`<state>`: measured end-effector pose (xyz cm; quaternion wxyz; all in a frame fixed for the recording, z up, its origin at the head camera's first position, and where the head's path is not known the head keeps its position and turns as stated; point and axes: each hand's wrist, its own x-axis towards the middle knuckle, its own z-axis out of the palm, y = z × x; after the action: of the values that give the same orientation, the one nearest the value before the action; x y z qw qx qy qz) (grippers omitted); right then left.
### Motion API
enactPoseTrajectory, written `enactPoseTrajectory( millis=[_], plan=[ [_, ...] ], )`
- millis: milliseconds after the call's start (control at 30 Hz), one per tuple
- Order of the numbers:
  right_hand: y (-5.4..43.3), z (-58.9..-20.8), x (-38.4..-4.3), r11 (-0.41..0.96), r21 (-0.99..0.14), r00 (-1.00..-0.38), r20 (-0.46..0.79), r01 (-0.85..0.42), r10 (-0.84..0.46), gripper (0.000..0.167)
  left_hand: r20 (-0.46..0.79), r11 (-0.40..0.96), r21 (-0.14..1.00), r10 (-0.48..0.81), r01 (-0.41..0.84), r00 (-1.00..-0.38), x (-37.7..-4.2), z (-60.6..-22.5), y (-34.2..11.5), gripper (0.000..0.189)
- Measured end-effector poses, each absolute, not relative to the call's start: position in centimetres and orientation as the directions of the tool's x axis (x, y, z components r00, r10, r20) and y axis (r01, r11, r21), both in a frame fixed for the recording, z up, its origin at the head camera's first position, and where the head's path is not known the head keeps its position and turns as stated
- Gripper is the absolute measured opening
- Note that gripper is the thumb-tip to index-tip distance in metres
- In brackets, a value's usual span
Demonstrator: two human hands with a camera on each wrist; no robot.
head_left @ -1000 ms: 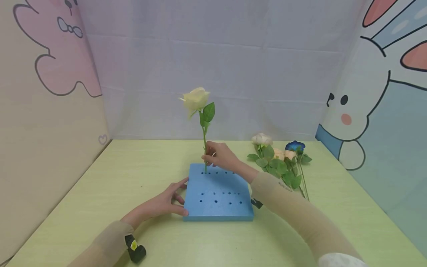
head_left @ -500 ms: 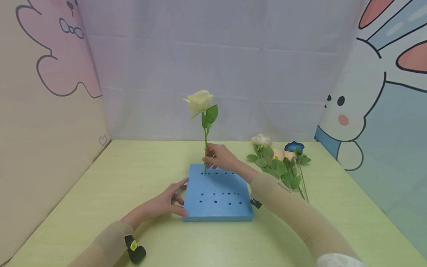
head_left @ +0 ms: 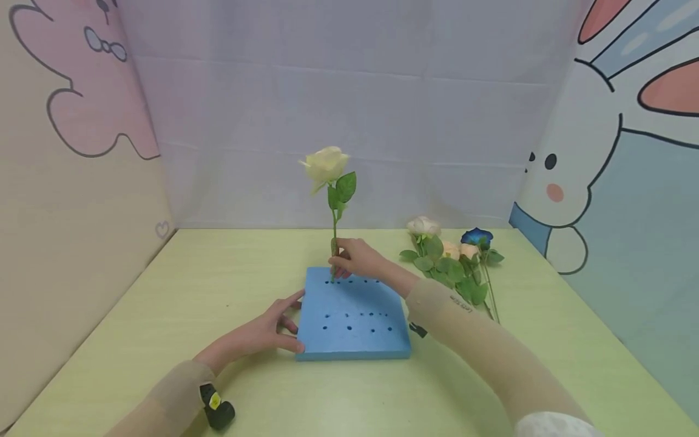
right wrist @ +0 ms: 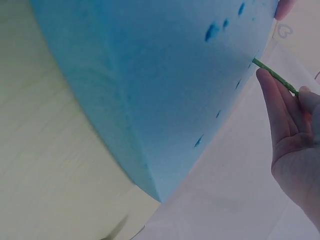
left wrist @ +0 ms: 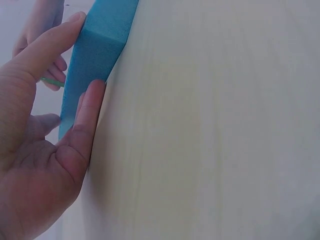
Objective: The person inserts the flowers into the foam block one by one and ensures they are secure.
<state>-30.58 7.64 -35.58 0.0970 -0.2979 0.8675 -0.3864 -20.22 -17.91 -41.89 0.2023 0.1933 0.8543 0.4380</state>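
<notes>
A white rose [head_left: 326,165] stands upright, its green stem's lower end at a hole near the back left of a blue foam board [head_left: 355,303]. My right hand [head_left: 357,258] pinches the stem low down, close over the board. In the right wrist view the stem [right wrist: 275,77] runs from between thumb and fingers to the board's holed face. My left hand [head_left: 267,328] rests against the board's left side with fingers spread. Its thumb [left wrist: 65,32] touches one edge in the left wrist view, and another finger [left wrist: 92,100] lies along the side.
Right of the board lie several roses on the yellowish table [head_left: 191,285]: a pale pink one [head_left: 423,226], peach ones [head_left: 450,250] and a blue one [head_left: 477,237]. A white cloth wall [head_left: 246,121] closes off the back; printed panels flank both sides.
My right hand and the rose have come slightly lower, and the stem leans a little less to the left. The left hand keeps its place at the board's side.
</notes>
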Motion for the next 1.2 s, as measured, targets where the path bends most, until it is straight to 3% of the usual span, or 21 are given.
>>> enactPoseTrajectory(
  millis=[1200],
  plan=[
    [8.01, -36.55, -30.15, 0.518, -0.703, -0.792, 0.107, -0.488, -0.601, 0.009, -0.16, 0.526, 0.834, 0.519, 0.166, -0.84, -20.26, -41.71, -17.85, 0.109]
  ],
)
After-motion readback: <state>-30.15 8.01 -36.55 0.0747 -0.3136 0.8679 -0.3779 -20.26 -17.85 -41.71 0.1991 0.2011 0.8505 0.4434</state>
